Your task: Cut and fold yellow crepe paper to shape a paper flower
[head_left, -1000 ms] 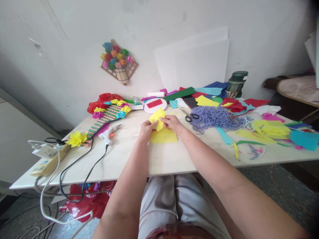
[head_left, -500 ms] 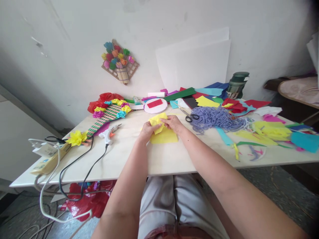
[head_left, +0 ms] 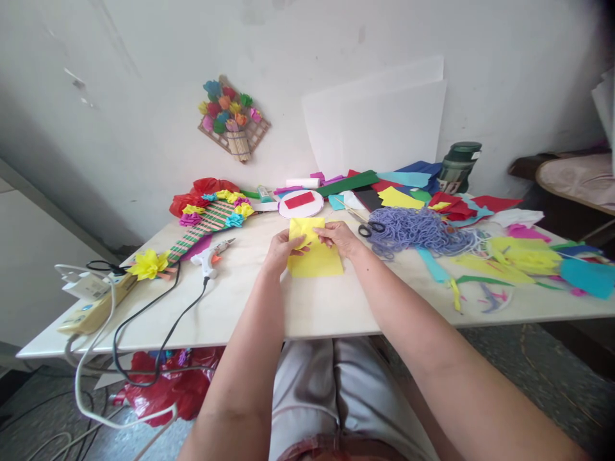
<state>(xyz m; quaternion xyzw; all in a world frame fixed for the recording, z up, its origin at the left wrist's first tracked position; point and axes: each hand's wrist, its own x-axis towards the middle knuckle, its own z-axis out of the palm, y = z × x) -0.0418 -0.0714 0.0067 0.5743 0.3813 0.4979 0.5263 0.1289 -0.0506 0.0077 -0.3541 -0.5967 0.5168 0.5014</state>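
Observation:
Between my two hands is a piece of yellow crepe paper [head_left: 306, 226], held up just above the table. My left hand [head_left: 282, 248] pinches its left side, thumb on top. On its right edge the fingers of my right hand [head_left: 337, 237] are closed. Below them another yellow paper sheet [head_left: 317, 264] lies flat on the table, partly covered by the held piece. Just beyond the hands sits a white oval disc [head_left: 314, 208] bearing a red paper rectangle [head_left: 300, 200]. Scissors with black handles [head_left: 371, 228] lie right of my right hand.
To the left are a glue gun [head_left: 207, 261], a woven piece with paper flowers [head_left: 204, 225] and a power strip [head_left: 96, 310] with trailing cords. Purple yarn [head_left: 418, 229], coloured paper scraps [head_left: 519, 253] and a dark green jar [head_left: 460, 168] occupy the right side of the table [head_left: 331, 320].
The held yellow paper was crumpled and folded over between my fingers; now it is spread flatter and more upright. My hands have shifted only slightly.

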